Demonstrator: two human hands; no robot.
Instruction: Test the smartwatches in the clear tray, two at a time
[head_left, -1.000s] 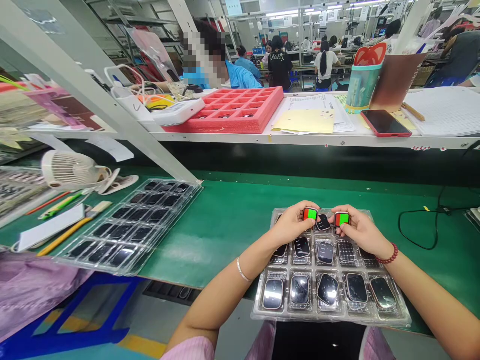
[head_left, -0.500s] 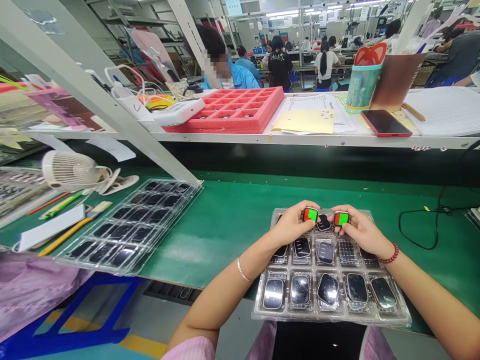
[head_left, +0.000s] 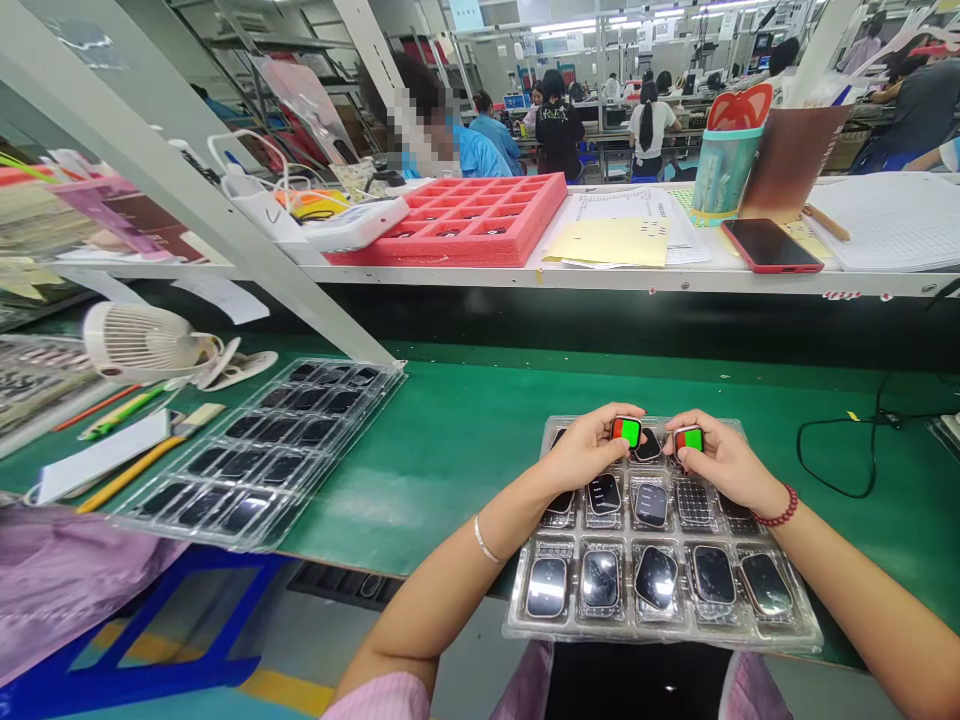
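Observation:
My left hand is closed around a smartwatch body without a strap, its screen lit mostly green with red at the left. Another such smartwatch, also lit green and red, is held between the thumb and fingers of my right hand. Both hands are above the far rows of a clear plastic tray. Several watch bodies with dark screens, such as one watch in the near row, lie in its pockets. In the middle row one pocket holds no watch. My hands partly hide the far row.
A second clear tray of dark watches lies to the left, near a small white fan. On the shelf above are a red foam tray, a phone and a teal cup. A black cable lies at right.
Both lit watches have shifted slightly right and tilted in my fingers. Green covers more of the left watch's screen, with less red. The tray stays put.

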